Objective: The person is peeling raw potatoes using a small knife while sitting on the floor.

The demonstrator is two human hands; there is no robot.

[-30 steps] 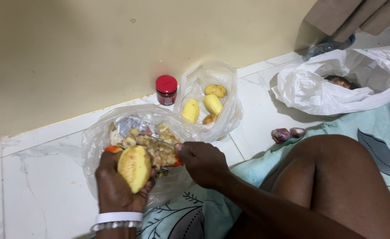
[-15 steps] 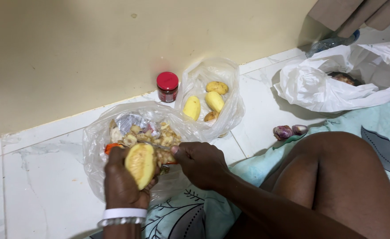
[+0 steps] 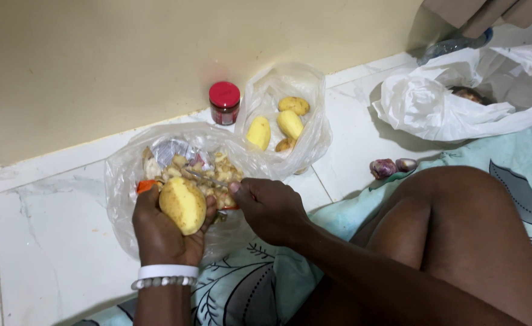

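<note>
My left hand (image 3: 160, 232) holds a yellow, mostly peeled potato (image 3: 183, 204) over a clear plastic bag (image 3: 121, 181) full of peelings (image 3: 214, 175). My right hand (image 3: 272, 208) grips a knife (image 3: 202, 177) whose thin blade points left, just above the potato's top. Both hands hover over the peelings bag on the white tiled floor.
A second clear bag (image 3: 305, 130) behind holds several peeled and unpeeled potatoes (image 3: 290, 124). A red-lidded jar (image 3: 225, 103) stands by the wall. Two purple onions (image 3: 393, 167) lie near my knee (image 3: 459, 199). A white plastic bag (image 3: 459, 108) sits at the right; a patterned teal cloth (image 3: 248, 284) lies underneath me.
My left hand has turned the potato and shifted it slightly left. The knife blade now lies above the potato's top. The view has tilted down a little.
</note>
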